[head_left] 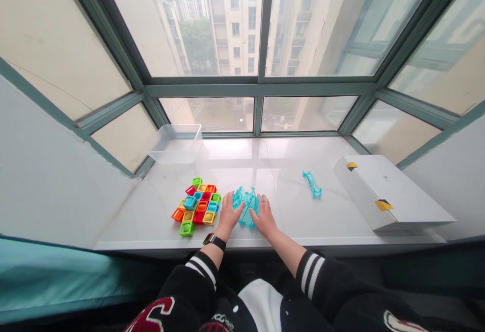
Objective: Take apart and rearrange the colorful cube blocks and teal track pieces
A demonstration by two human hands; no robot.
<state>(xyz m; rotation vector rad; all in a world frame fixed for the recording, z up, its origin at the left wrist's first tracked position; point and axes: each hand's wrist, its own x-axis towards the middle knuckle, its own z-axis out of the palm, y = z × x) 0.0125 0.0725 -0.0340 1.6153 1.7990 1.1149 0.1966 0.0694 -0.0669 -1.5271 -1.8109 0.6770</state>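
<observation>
Between my two hands lies a cluster of translucent turquoise plastic pieces (247, 205), low on the white sill. My left hand (228, 215) curls against the cluster's left side, its thumb over the near part. From the right, my right hand (265, 218) grips the cluster's other edge, thumb pointing inward. The fingers partly cover the pieces, so their exact shape and number are hard to make out. Apart from these, a single long turquoise piece (312, 185) with knobbed ends lies further right.
Left of my hands sits a patch of red, yellow, green, orange and blue square blocks (200, 203). Behind them stands a clear plastic bin (176, 145). A white box (394, 190) with yellow-black tape is at the right. Windows (257, 89) border the sill (288, 221).
</observation>
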